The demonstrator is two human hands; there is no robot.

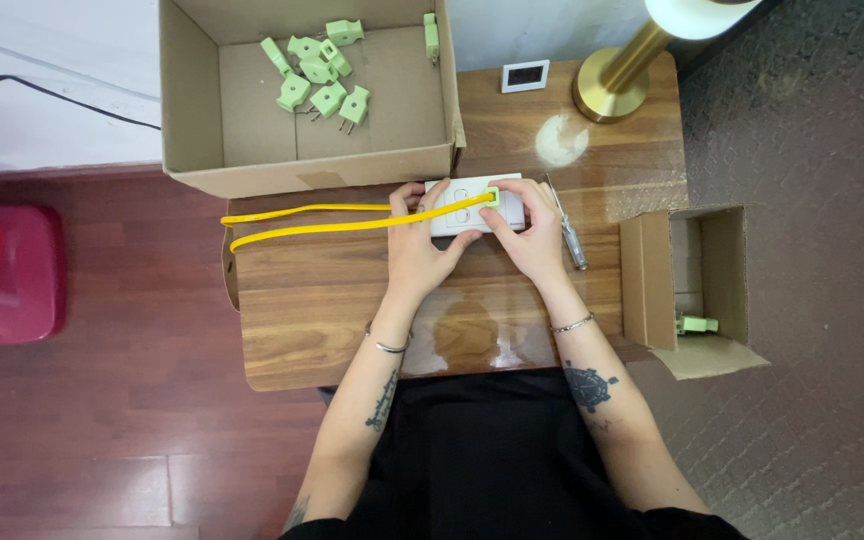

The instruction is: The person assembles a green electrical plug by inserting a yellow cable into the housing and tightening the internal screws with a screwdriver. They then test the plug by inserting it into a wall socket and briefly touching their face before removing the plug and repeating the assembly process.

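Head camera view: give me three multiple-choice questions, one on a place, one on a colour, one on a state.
1. Where does the slim screwdriver lie?
A. right of the white rectangular socket plate
B. inside the big box
C. on the floor

2. What colour is the thin cable?
A. red
B. yellow
C. blue

3. How is the large brown cardboard box?
A. taped shut
B. flattened
C. open

A: it lies on the wooden table beside the right hand.
B: yellow, passing over the left hand.
C: green plastic plugs show inside.
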